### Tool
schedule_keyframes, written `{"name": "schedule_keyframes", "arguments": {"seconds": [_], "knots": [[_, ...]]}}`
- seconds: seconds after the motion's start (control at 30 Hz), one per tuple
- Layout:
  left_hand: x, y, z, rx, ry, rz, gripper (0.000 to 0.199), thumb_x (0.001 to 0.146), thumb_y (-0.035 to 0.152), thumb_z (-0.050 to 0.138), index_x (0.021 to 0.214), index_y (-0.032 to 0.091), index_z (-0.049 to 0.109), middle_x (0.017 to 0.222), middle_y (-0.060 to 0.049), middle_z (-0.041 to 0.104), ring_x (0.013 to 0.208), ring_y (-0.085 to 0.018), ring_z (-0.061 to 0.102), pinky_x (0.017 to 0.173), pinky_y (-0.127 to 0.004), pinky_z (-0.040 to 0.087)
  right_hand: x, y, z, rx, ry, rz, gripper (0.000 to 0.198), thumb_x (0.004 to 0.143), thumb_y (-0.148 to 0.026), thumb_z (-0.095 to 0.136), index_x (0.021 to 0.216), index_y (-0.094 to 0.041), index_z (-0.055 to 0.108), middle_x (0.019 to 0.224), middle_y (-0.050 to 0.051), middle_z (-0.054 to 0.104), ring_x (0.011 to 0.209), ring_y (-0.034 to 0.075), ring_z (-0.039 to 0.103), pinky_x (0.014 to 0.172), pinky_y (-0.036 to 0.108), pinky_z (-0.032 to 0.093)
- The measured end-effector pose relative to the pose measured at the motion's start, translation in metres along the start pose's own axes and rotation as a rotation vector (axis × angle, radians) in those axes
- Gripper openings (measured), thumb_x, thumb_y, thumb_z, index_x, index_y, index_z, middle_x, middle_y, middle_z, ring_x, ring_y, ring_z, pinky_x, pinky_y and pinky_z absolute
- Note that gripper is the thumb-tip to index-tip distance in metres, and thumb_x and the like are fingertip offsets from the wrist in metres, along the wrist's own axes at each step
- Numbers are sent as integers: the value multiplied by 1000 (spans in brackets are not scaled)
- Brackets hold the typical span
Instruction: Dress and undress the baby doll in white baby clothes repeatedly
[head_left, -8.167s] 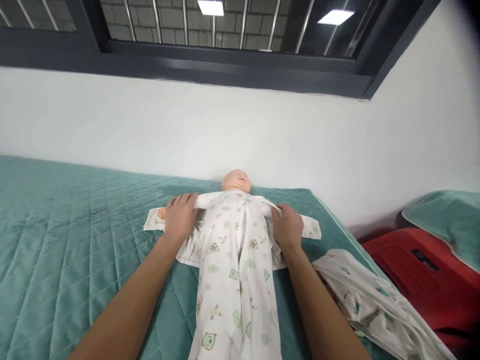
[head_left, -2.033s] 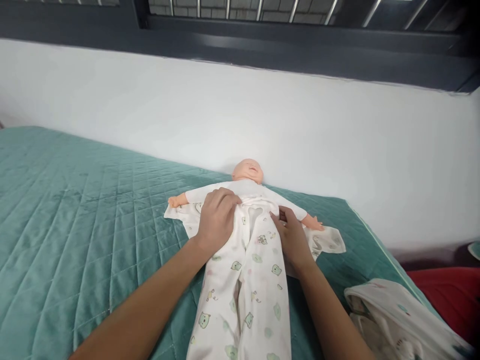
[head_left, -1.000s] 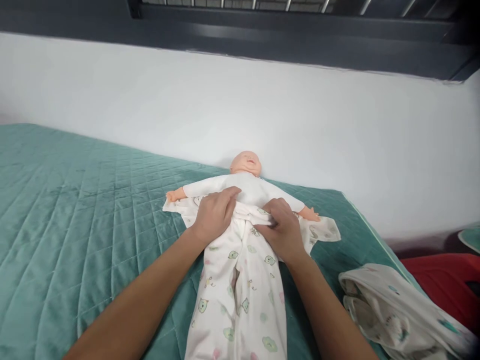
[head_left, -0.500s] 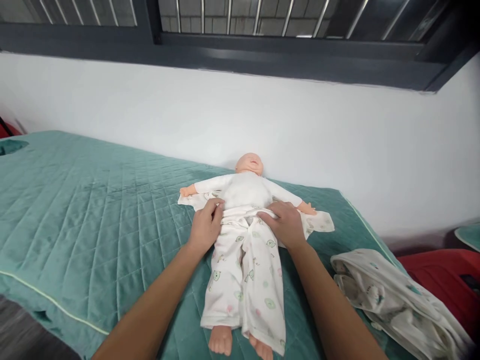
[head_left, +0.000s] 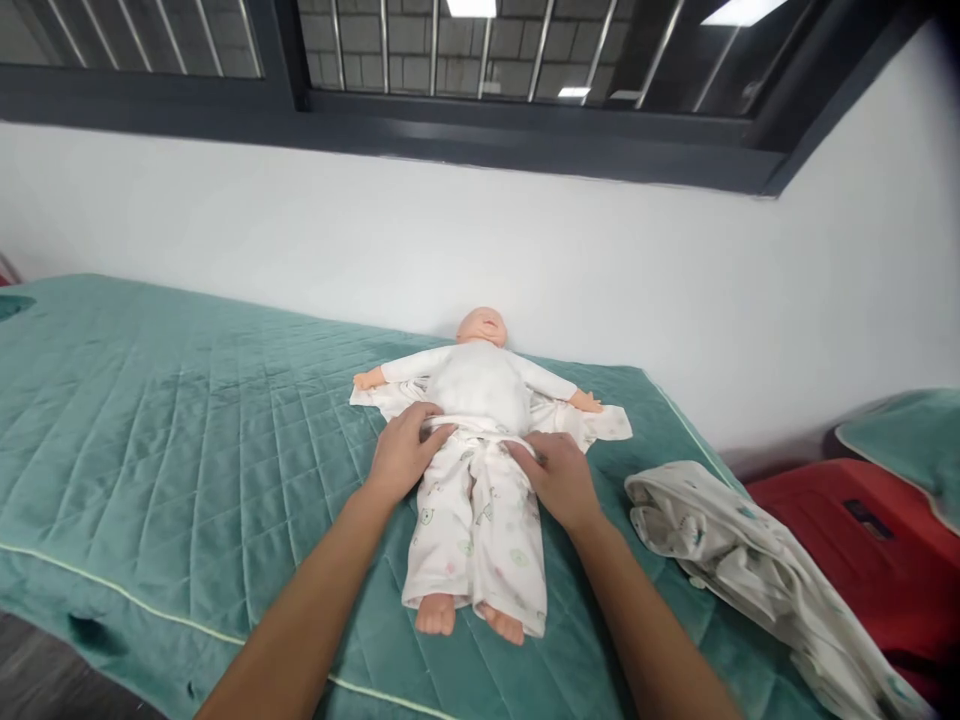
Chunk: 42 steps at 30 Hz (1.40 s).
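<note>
A baby doll (head_left: 480,385) in a white long-sleeved body lies on its back, arms spread, head toward the wall. White printed trousers (head_left: 446,520) cover its legs, with both feet showing at the hems. My left hand (head_left: 405,452) pinches the trousers' waistband on the left side, thumb pointing inward. On the other side, my right hand (head_left: 561,476) grips the waistband between thumb and fingers; its fingertips are partly hidden by the cloth. A printed baby top (head_left: 611,424) lies spread beneath the doll's back and arms.
A green quilted cover (head_left: 225,480) lies under the doll. At the right are a crumpled white printed cloth (head_left: 720,530) and a red case or seat (head_left: 832,540). A white wall (head_left: 300,235) with a dark-framed barred window (head_left: 450,130) rises behind.
The view has shifted slightly, showing more of the red object at the right. Both hands stay on the waistband, and the left thumb now reaches further inward over it.
</note>
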<state>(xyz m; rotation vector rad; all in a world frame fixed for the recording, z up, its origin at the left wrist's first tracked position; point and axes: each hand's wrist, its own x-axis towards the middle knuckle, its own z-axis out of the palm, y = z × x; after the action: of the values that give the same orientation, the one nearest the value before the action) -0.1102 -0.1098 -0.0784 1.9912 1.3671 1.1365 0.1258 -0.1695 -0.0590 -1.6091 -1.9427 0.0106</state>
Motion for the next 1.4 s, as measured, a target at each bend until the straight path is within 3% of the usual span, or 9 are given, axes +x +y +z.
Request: {"name": "schedule_keyframes", "arguments": {"seconds": [0.2, 0.37, 0.63, 0.8, 0.93, 1.17, 1.27, 1.4], "knots": [[1, -2, 3, -43, -12, 68, 26, 90, 44, 54, 104, 23, 60, 106, -4, 67, 100, -22, 61, 90, -36, 45, -13, -11, -4, 311, -104, 112, 41, 92, -52, 51, 65, -20, 48, 63, -3, 49, 63, 13, 46, 64, 28, 35], [6, 9, 1, -191, -29, -44, 26, 90, 42, 54, 108, 23, 57, 107, -3, 64, 97, -18, 61, 89, -31, 46, -5, -5, -3, 536, -173, 223, 31, 86, -53, 60, 89, -22, 59, 83, -1, 60, 80, 18, 54, 72, 29, 42], [28, 21, 7, -206, 5, 5, 24, 90, 40, 54, 106, 22, 57, 107, -2, 63, 99, -18, 59, 90, -30, 47, -4, 0, 2, 748, -216, 369, 63, 73, -50, 76, 124, -26, 47, 117, 3, 62, 106, 23, 57, 91, 36, 45], [29, 19, 15, -5, 78, 83, 22, 96, 40, 44, 98, 21, 56, 98, -4, 62, 95, -20, 58, 86, -34, 45, 0, -2, 3, 689, -171, 415, 53, 73, -50, 75, 113, -24, 53, 111, 2, 65, 104, 25, 59, 91, 38, 45], [6, 20, 11, 167, 95, 73, 26, 99, 38, 35, 93, 21, 55, 92, -5, 60, 89, -22, 56, 81, -36, 43, 2, -4, 2, 595, -130, 405, 41, 72, -46, 74, 103, -23, 58, 102, 1, 66, 94, 23, 59, 85, 36, 44], [-55, 31, -1, -70, 68, -89, 25, 98, 43, 41, 94, 23, 56, 87, -1, 62, 82, -18, 58, 76, -32, 44, 1, -2, 2, 517, -85, 325, 19, 72, -28, 65, 90, -23, 61, 86, -3, 65, 81, 19, 56, 77, 31, 42], [-62, 32, -3, -175, 35, -85, 24, 94, 43, 50, 105, 23, 56, 100, -2, 63, 92, -18, 59, 84, -32, 46, 1, -2, 1, 505, -69, 303, 18, 74, -30, 64, 91, -23, 62, 87, -3, 65, 83, 19, 57, 78, 31, 42], [-55, 28, -3, -203, -7, -38, 36, 86, 42, 62, 117, 24, 55, 115, -5, 55, 107, -21, 56, 91, -33, 46, -6, -8, -2, 515, -82, 293, 17, 77, -32, 63, 91, -23, 63, 86, -3, 65, 83, 19, 57, 77, 31, 42]]}}
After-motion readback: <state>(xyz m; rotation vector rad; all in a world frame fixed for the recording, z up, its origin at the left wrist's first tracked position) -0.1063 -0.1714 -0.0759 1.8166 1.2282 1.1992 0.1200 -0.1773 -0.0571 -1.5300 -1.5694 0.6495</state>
